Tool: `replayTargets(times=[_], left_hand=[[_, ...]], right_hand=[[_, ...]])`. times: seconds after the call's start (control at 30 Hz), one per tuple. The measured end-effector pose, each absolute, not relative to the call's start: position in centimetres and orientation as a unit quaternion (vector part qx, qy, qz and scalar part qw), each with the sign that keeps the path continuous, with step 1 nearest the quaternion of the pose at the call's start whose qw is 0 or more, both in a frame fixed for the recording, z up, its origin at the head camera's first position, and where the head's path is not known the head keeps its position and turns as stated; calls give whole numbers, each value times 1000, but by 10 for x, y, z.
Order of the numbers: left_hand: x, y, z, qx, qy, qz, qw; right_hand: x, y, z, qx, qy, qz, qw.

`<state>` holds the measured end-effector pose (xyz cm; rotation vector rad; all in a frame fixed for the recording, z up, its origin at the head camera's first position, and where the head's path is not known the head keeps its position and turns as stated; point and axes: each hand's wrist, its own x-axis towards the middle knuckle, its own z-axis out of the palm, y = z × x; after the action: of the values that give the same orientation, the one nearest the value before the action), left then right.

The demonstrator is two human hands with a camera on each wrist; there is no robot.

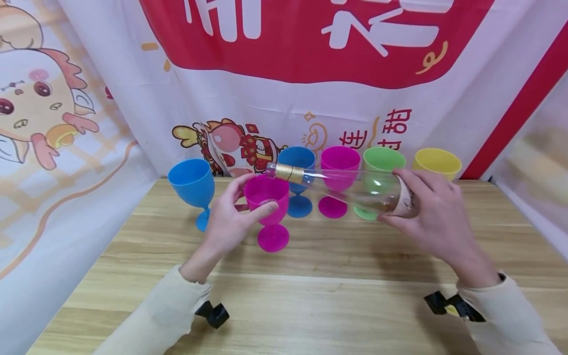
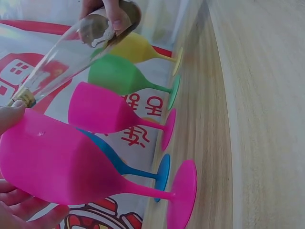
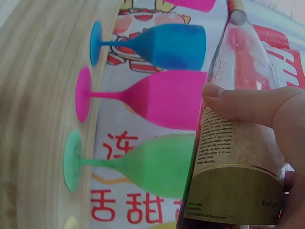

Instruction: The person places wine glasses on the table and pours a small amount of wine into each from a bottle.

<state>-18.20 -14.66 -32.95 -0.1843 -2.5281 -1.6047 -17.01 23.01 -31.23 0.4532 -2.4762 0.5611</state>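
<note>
My left hand (image 1: 232, 217) holds a bright pink plastic goblet (image 1: 272, 212) by its bowl, thumb on the near side and fingers round the other. In my right hand (image 1: 437, 217) is a clear glass wine bottle (image 1: 341, 187), gripped round its labelled lower part. The bottle lies nearly level, its gold-wrapped neck (image 1: 287, 173) pointing left and its mouth right at the goblet's rim. A printed paper label (image 3: 233, 186) shows in the right wrist view, partly hidden by the thumb.
Behind the bottle stand a blue goblet (image 1: 300, 207), another pink goblet (image 1: 333, 207), a green goblet (image 1: 383, 157) and a yellow goblet (image 1: 437, 160). A second blue goblet (image 1: 192, 185) stands at the left. The wooden table (image 1: 310, 305) meets a printed cloth backdrop (image 1: 284, 108).
</note>
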Motion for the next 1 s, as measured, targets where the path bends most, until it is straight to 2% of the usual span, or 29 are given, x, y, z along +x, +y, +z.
replayTargets(times=[0.23,0.6,0.8,1.0], left_hand=[[-188,-147,-329,-43,-841,-533,87],[-205,-142,-322,27,-850,-518,86],[-216,-140,-321,50,-848,-518,98],[-225,-140,-322,57,-843,-524,106]], right_hand=[[-169,225,-315,147,-926,268,221],[-172,221,-323,157,-914,333,173],[-174,219,-327,122,-918,360,115],[-175,218,-332,94,-911,392,81]])
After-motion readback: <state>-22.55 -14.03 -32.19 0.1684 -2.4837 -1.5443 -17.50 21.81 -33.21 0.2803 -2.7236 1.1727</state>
